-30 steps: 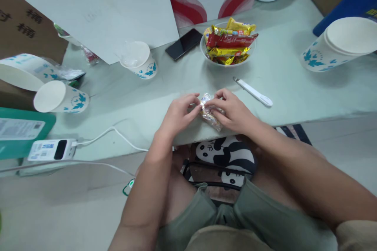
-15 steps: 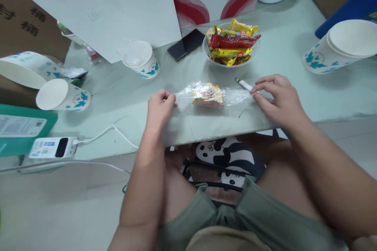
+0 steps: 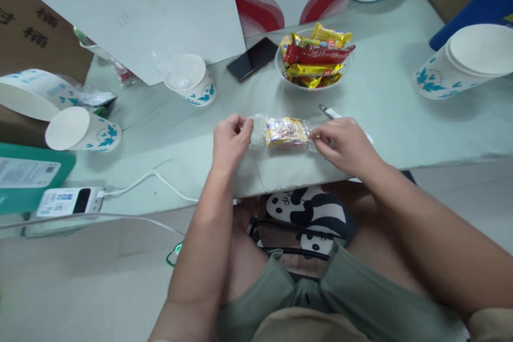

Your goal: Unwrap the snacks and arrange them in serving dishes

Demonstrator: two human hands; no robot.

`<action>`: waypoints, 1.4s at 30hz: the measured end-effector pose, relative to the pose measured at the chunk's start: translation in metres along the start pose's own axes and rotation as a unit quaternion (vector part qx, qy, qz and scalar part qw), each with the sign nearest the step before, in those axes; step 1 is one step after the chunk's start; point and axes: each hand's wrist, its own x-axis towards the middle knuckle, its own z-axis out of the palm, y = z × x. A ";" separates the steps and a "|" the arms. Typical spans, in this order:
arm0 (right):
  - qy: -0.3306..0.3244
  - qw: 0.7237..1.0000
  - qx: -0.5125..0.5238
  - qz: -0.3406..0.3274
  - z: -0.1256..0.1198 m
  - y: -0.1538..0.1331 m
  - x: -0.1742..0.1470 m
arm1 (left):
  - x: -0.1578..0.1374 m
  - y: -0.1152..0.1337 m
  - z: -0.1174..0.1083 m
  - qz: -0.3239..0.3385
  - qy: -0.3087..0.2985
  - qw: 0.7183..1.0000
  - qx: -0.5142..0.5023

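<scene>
A small yellow snack packet [image 3: 286, 132] lies near the table's front edge, wrapped in clear plastic film [image 3: 258, 127] that sticks out past both its ends. My left hand [image 3: 232, 141] is closed in a pinch on the film's left end, a little apart from the packet. At the packet's right edge, the fingertips of my right hand [image 3: 347, 145] pinch the film close in. Just behind the right hand lies a slim white-handled tool [image 3: 331, 112] with a metal tip, partly covered by that hand.
A bowl [image 3: 312, 87] heaped with yellow and red snack packets stands behind, beside a black phone [image 3: 252, 59]. Paper cups [image 3: 192, 80] stand left, stacked cups [image 3: 444, 72] right. A white power bank [image 3: 70, 201] trails a cable [image 3: 152, 172] along the front left.
My right hand has moved left, from the film's far end to the packet's edge. My left hand has shifted slightly right and up. The stretched film is now slacker and bunched nearer the packet.
</scene>
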 end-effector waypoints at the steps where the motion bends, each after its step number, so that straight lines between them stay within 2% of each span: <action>1: 0.010 1.000 0.002 0.003 -0.002 0.000 0.000 | 0.000 0.001 -0.003 -0.006 0.018 1.000 -0.013; 4: 0.061 0.998 -0.002 0.020 -0.012 -0.003 -0.003 | -0.002 0.002 -0.012 -0.027 0.053 0.998 -0.031; 8: 0.160 0.987 0.013 0.027 -0.023 -0.014 -0.009 | -0.002 -0.003 -0.022 -0.064 0.087 0.993 -0.037; 10: 0.191 0.980 0.028 0.056 -0.023 -0.016 -0.011 | -0.001 -0.006 -0.024 -0.076 0.107 0.991 -0.035; 13: 0.184 0.972 0.029 0.142 -0.016 -0.008 -0.010 | -0.001 -0.007 -0.024 -0.055 0.127 0.989 -0.045; 16: 0.164 0.970 -0.016 0.176 -0.012 0.006 -0.006 | -0.004 -0.005 -0.018 0.004 0.095 0.994 -0.049; 19: 0.227 0.961 -0.076 0.139 -0.018 0.006 -0.005 | -0.007 -0.003 -0.011 0.042 0.034 0.998 -0.019; 21: 0.265 0.958 -0.081 0.071 -0.022 -0.008 -0.008 | -0.008 -0.003 -0.009 0.033 0.010 0.999 0.008; 22: 0.262 0.963 -0.066 0.022 -0.022 -0.017 -0.009 | -0.009 -0.003 -0.009 0.015 -0.002 1.000 0.025; 23: 0.243 0.968 -0.041 -0.034 -0.020 -0.028 -0.011 | -0.009 -0.004 -0.009 -0.011 -0.020 0.999 0.044; 25: 0.167 0.975 0.014 -0.144 -0.009 -0.051 -0.011 | -0.010 -0.005 -0.011 -0.070 -0.069 0.991 0.090; 27: 0.054 0.979 0.024 -0.194 0.007 -0.071 -0.008 | -0.011 -0.005 -0.015 -0.114 -0.112 0.977 0.139; 29: -0.047 0.986 -0.008 -0.161 0.022 -0.084 -0.003 | -0.013 -0.005 -0.018 -0.136 -0.138 0.966 0.172; 31: -0.098 0.990 -0.045 -0.092 0.030 -0.091 0.002 | -0.015 -0.005 -0.019 -0.144 -0.177 0.960 0.163; 34: -0.146 0.986 -0.084 0.000 0.028 -0.094 0.006 | -0.019 -0.003 -0.018 -0.130 -0.247 0.960 0.018; 36: -0.186 0.978 -0.090 0.038 0.024 -0.094 0.007 | -0.021 0.001 -0.015 -0.131 -0.267 0.950 -0.099; 39: -0.203 0.976 -0.044 0.070 0.019 -0.092 0.007 | -0.022 0.007 -0.011 -0.175 -0.258 0.939 -0.148; 42: -0.162 0.980 0.009 0.118 0.016 -0.085 0.007 | -0.020 0.009 -0.010 -0.194 -0.217 0.950 -0.110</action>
